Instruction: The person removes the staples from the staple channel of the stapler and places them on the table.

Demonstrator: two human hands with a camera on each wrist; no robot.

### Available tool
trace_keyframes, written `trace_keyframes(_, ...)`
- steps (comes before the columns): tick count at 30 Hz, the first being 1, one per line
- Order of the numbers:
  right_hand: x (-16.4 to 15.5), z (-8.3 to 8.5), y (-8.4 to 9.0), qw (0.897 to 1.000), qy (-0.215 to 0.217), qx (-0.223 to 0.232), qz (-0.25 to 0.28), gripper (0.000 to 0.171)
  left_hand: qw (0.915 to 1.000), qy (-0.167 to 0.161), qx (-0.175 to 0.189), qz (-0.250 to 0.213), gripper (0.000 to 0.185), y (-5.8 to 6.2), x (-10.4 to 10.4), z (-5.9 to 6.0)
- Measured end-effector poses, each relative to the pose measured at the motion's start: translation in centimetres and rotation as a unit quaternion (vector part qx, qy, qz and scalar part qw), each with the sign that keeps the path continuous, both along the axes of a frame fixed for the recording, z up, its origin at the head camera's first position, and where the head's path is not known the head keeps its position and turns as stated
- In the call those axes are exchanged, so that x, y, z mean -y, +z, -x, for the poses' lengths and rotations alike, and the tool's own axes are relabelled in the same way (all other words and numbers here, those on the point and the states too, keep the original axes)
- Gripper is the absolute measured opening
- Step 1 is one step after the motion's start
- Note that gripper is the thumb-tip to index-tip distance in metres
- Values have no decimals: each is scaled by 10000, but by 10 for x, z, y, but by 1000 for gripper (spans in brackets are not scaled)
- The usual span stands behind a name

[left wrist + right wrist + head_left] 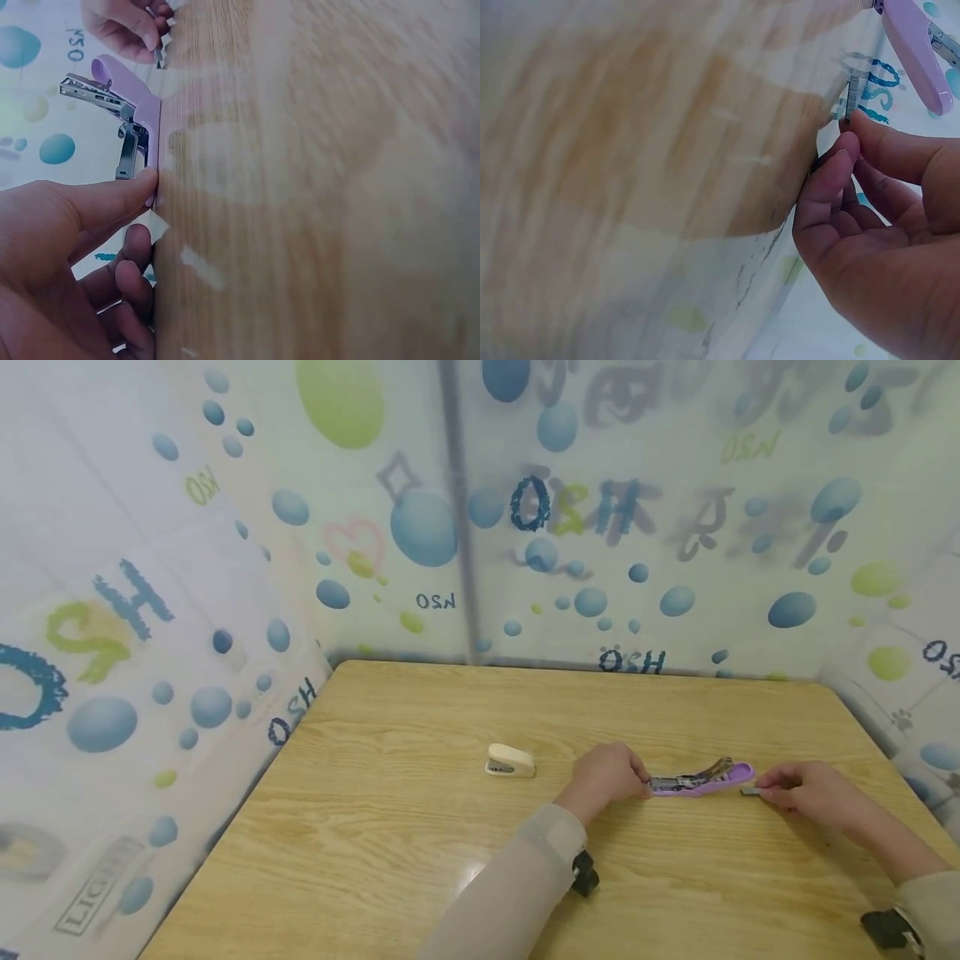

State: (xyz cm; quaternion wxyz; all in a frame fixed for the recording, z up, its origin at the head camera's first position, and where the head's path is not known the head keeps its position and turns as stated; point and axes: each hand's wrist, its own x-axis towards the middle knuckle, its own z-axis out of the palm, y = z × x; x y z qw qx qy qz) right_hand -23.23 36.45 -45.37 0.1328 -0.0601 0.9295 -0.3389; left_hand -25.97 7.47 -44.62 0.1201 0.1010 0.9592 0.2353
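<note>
A purple stapler [701, 779] lies opened flat on the wooden table [390, 852], its metal staple channel [96, 91] raised. My left hand [609, 774] holds its near end, thumb pressed on the purple base [147, 120]. My right hand [806, 787] sits just right of the stapler's far end and pinches a small grey strip of staples [851, 95] between thumb and forefinger, right by the table surface. The stapler's purple tip [917, 52] shows above that hand in the right wrist view.
A small cream stapler [511, 761] sits on the table to the left of my left hand. Translucent curtains printed with blue and green bubbles [420, 527] close in the table on the left, back and right.
</note>
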Motion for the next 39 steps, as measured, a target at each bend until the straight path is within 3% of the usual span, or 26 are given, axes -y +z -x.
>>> trace_keyframes(8, 1, 2, 11, 10000, 77, 14, 40, 39, 9998, -168, -81, 11, 12, -2, 1, 0)
trace_keyframes(11, 7, 5, 30, 9997, 189, -157, 15, 40, 9994, -332, -85, -17, 16, -2, 4, 0)
trace_keyframes(15, 25, 7, 71, 9955, 357, -841, -244, 38, 9981, -580, 27, -184, 28, 2, 12, 1)
trace_keyframes(19, 58, 10, 113, 9871, 534, -1360, -658, 38, 9975, -600, -100, -363, 33, 20, 30, 3)
trace_keyframes(25, 120, 18, 155, 9871, 845, -1243, -549, 36, 9958, -517, -533, -540, 37, 62, 80, 10)
trace_keyframes(29, 159, 24, 159, 9888, 1033, -1069, -134, 31, 9928, -510, -715, -812, 43, 77, 117, 15)
trace_keyframes(32, 188, 28, 152, 9882, 1153, -1008, 82, 33, 9906, -499, -792, -996, 48, 82, 145, 18)
trace_keyframes(36, 231, 34, 132, 9877, 1105, -1084, 202, 28, 9891, -514, -800, -1124, 49, 81, 180, 22)
trace_keyframes(39, 261, 37, 114, 9889, 973, -1050, 405, 24, 9881, -676, -772, -1143, 44, 74, 205, 24)
